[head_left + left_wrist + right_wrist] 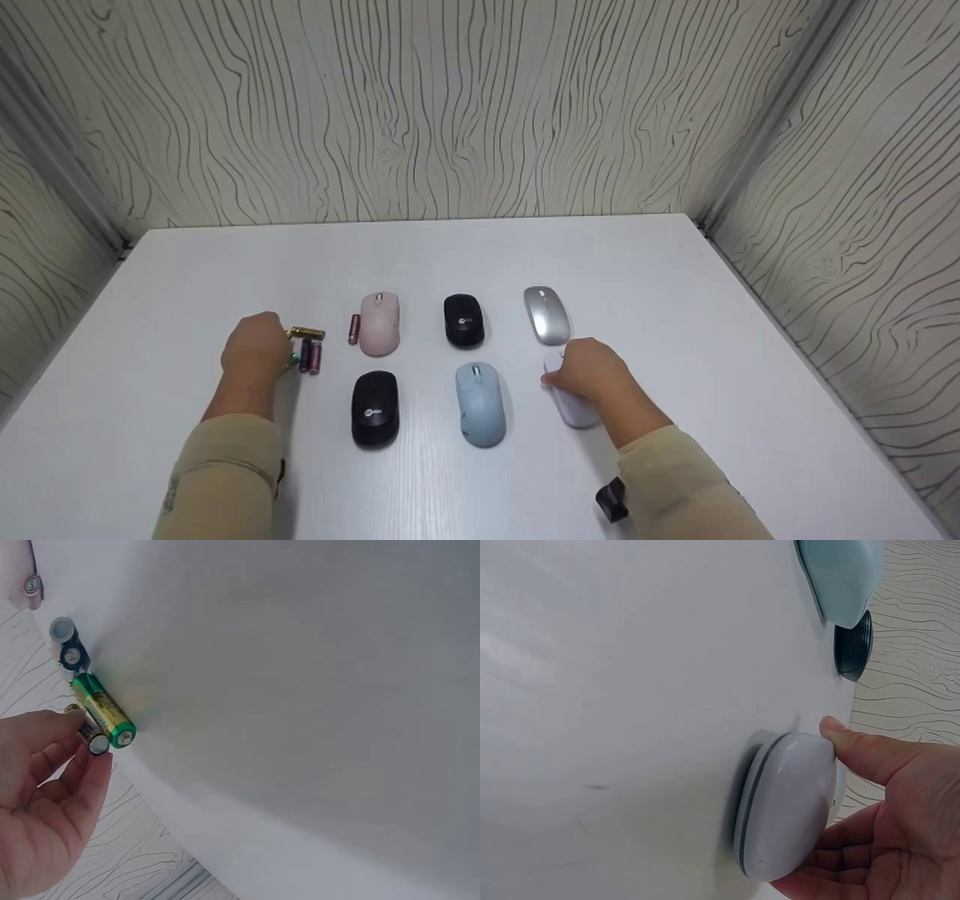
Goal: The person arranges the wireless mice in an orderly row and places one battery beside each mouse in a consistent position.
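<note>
At the left of the table, my left hand pinches a gold-and-dark battery between thumb and fingers. Right beside it lies a green-and-gold battery. In the head view a gold battery, a dark battery and a reddish battery lie just right of that hand. Over on the right, my right hand grips a white computer mouse by its sides, thumb on one and fingers on the other. The hand covers part of its top.
Between the hands stand a pink mouse with a reddish battery at its left, a black mouse, another black mouse and a light blue mouse. A silver mouse lies beyond the right hand. Patterned panels border the white table.
</note>
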The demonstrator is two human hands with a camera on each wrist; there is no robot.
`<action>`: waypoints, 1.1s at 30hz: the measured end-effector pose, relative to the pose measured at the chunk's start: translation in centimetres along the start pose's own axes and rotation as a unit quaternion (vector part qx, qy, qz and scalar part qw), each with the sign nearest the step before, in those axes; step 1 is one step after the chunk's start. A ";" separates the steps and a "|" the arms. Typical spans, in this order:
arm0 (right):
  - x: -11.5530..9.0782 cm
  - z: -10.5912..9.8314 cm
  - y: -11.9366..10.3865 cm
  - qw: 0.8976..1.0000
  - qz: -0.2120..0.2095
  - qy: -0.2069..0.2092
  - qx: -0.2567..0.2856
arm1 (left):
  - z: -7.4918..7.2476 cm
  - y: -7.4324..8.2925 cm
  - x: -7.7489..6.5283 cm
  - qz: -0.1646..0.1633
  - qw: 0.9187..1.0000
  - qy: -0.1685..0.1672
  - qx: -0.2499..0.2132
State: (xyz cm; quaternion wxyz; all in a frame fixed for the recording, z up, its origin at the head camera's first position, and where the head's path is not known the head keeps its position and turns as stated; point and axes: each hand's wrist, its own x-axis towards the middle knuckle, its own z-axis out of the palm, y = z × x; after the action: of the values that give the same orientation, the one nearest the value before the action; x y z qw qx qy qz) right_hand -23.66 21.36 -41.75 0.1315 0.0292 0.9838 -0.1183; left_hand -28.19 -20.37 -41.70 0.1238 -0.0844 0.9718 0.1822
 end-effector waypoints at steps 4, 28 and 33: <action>0.1 0.1 0.0 1.000 -0.002 -0.001 -0.003 | -0.4 0.7 -0.1 0.011 1.000 0.009 -0.005; 0.0 -0.1 -0.2 1.000 -0.011 0.000 -0.006 | 0.1 9.5 -0.7 0.031 0.995 0.025 -0.092; 0.1 0.0 -0.1 1.000 -0.008 0.004 -0.003 | 0.6 11.2 -0.5 0.044 0.995 0.015 -0.086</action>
State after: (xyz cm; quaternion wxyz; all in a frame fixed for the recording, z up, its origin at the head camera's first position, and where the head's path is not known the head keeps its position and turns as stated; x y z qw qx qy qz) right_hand -23.77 21.28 -41.78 0.1268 0.0216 0.9849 -0.1161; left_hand -29.92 -9.78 -38.42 0.0930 -0.0548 0.9571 0.2691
